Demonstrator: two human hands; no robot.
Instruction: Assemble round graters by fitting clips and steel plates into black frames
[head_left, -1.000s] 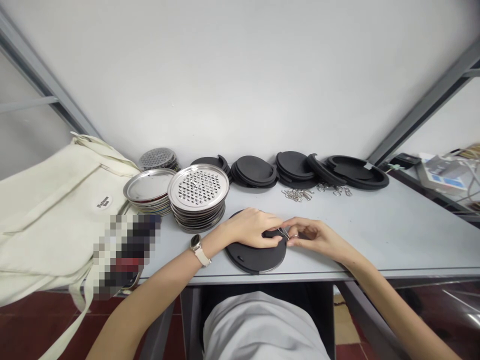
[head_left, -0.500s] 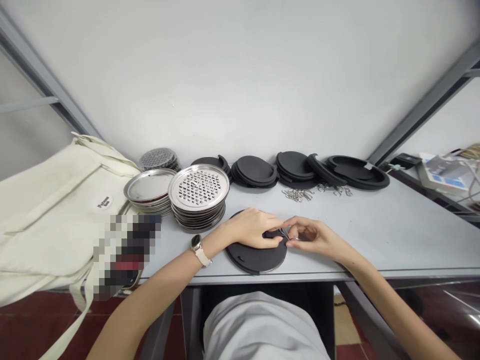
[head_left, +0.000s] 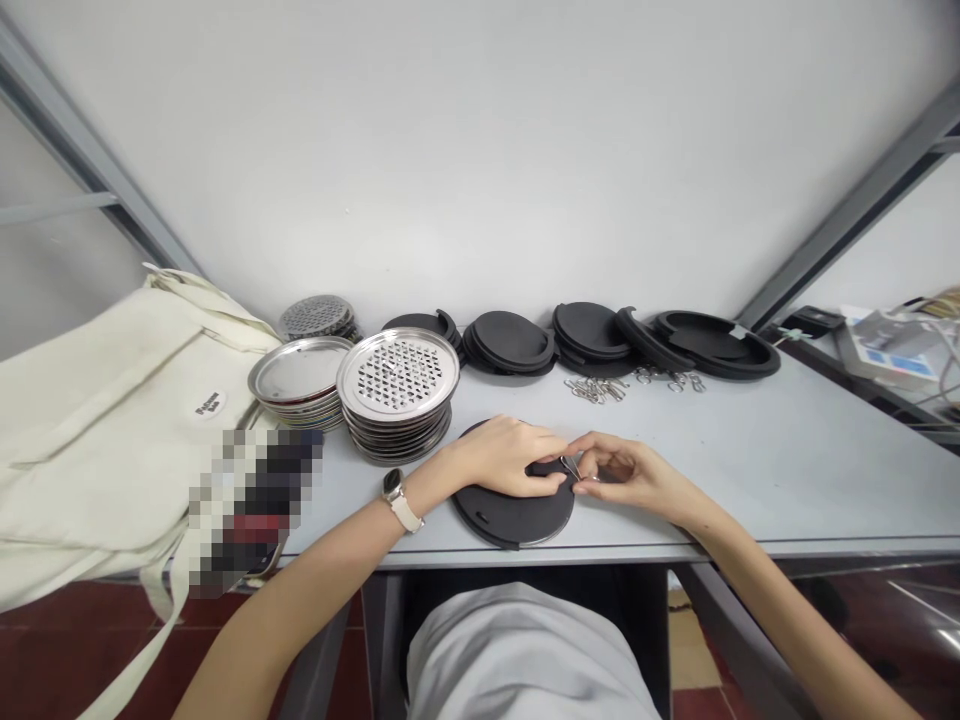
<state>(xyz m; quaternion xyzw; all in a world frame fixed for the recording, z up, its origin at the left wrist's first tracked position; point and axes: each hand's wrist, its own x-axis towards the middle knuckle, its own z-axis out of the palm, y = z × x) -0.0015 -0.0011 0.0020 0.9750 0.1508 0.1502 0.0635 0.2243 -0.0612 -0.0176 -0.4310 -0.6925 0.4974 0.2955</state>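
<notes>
A round black disc (head_left: 517,520) lies flat near the table's front edge, with a small slot at its lower left. My left hand (head_left: 512,455) lies over its upper part, thumb and fingers closing on its right side. There, at the rim, a small metal wire clip (head_left: 571,467) shows between my two hands. My right hand (head_left: 626,475) pinches this clip between thumb and curled fingers, touching the disc's edge. How far the clip goes into the disc is hidden by my fingers.
Stacked metal grater discs (head_left: 397,376) and plain metal plates (head_left: 301,375) stand on the left, beside a cream bag (head_left: 112,400). Black discs (head_left: 511,340) and black rims (head_left: 716,345) line the wall. Loose metal clips (head_left: 596,389) lie before them. Boxes (head_left: 889,345) sit far right.
</notes>
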